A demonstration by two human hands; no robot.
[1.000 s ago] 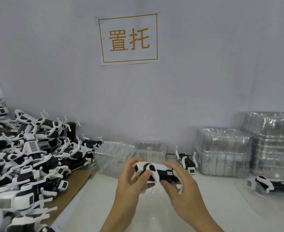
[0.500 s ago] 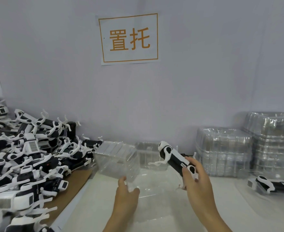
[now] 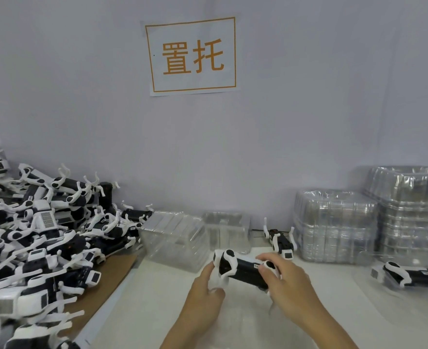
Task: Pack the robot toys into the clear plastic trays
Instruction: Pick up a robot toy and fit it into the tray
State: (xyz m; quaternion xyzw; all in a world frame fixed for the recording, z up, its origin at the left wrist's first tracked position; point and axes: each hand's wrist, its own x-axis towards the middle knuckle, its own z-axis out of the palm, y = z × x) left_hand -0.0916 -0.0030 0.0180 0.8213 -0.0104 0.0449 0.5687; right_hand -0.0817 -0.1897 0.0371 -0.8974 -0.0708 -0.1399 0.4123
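Gripping one robot toy [image 3: 243, 270] at both ends, left hand [image 3: 204, 295] and right hand [image 3: 287, 285] curl around it; thin white legs [image 3: 224, 277] may snag or bend on the clear tray [image 3: 270, 321] beneath.

Black-white robot toy [image 3: 243, 269] level, midair

Left hand [image 3: 204, 295]: bare, no glove, no ring or band in sight.
Right hand [image 3: 289, 285]: bare as well, no glove, no jewellery visible.
Fingers [image 3: 267, 274]: uncovered, nails short, no polish discernible.
Wrists: bare, no watch, strap or bracelet.
Forearms: uncovered right down to the lower frame edge, no sleeve or cuff in view.
Markings: none discernible on either hand or forearm.
Rest of body: out of frame, clothing not to be told.
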